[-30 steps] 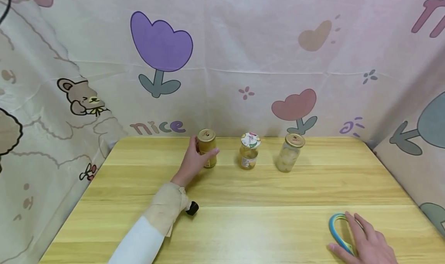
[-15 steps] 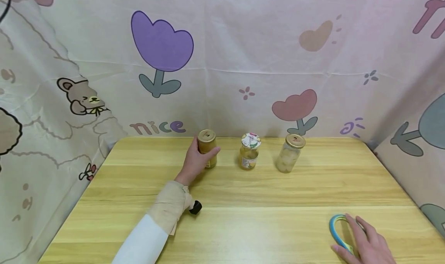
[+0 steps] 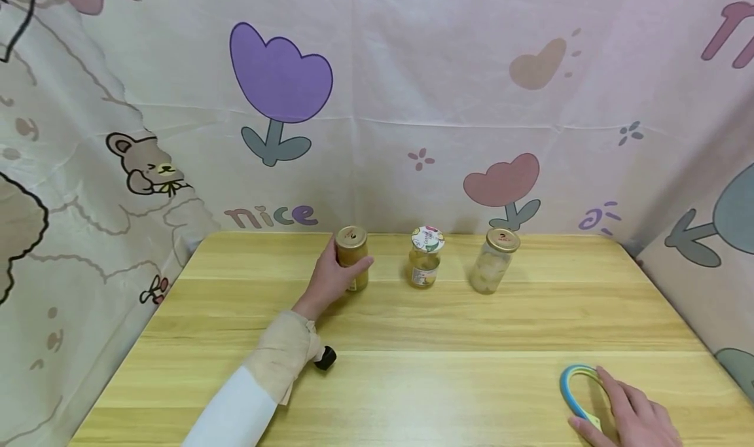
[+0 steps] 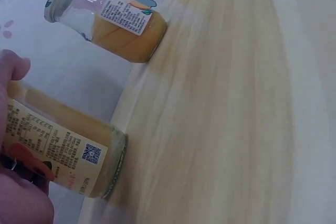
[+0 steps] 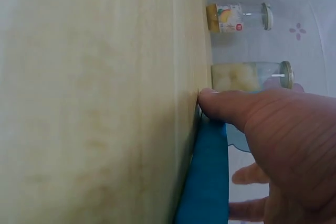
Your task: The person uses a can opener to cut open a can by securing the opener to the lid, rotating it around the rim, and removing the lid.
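At the back of the table my left hand (image 3: 331,276) grips a glass jar (image 3: 352,254) with a gold lid and amber contents, its thumb across the front. The left wrist view shows the cream label with a QR code on this jar (image 4: 68,153), its base right at the tabletop. At the front right, my right hand (image 3: 633,411) rests over a blue-and-yellow loop-shaped tool (image 3: 570,394) lying on the wood. Its fingers are spread and loosely bent. In the right wrist view the thumb lies at the edge of the blue band (image 5: 207,177).
To the right of the held jar stand a smaller jar (image 3: 424,264) with a patterned white lid and yellow fruit, and a gold-lidded jar (image 3: 491,267) of pale round pieces. A printed cloth (image 3: 377,107) hangs behind the wooden table (image 3: 448,381).
The left hand and its jar have come slightly nearer to me. My right hand has slid a little to the right over the loop-shaped tool, which stays where it was.
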Motion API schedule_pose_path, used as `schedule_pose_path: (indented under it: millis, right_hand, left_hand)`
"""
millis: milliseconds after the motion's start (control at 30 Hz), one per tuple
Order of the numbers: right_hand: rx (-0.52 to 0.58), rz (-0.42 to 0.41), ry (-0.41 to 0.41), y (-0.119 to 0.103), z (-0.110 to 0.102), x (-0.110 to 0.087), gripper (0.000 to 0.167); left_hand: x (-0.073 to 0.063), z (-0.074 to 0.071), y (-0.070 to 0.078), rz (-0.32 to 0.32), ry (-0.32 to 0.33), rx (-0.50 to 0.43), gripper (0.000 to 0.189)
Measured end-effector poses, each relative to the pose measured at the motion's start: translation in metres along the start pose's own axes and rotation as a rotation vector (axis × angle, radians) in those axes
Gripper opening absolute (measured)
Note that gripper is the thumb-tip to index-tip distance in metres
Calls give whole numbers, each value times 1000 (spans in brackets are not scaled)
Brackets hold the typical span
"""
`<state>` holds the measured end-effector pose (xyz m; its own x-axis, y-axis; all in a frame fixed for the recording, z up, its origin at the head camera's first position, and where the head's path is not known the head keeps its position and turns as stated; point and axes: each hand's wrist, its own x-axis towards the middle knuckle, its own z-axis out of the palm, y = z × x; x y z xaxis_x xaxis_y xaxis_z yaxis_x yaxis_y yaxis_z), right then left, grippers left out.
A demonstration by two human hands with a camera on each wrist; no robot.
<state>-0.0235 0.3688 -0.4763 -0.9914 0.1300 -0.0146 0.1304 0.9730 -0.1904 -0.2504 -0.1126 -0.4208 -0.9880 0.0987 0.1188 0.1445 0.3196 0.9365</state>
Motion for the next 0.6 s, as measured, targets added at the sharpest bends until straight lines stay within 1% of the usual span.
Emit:
schedule_pose_path:
  millis: [133, 167, 200, 267, 467, 533, 600]
  right_hand:
    - [-64, 73, -107, 0, -7, 4, 113]
    - [-66, 87, -128, -1, -10, 5, 114]
    - [-61, 90, -132, -1, -12, 5, 114]
    - [-54, 79, -141, -1, -16, 6, 113]
    - [-52, 62, -232, 2, -23, 9, 113]
    - [-58, 55, -237, 2, -23, 10, 112]
    - [-68, 50, -214, 1, -22, 9, 112]
  left_hand:
    - [-4, -2, -3, -1, -6, 2, 74]
    - [-5, -2, -3, -5, -9, 1, 74]
    - [-6, -2, -3, -8, -13, 1, 74]
    - [-9, -3, -2, -15, -28, -1, 75]
    - [-20, -6, 5, -21, -80, 4, 76]
    - [-24, -7, 6, -20, -86, 14, 75]
    - [-27, -8, 6, -16, -94, 25, 75]
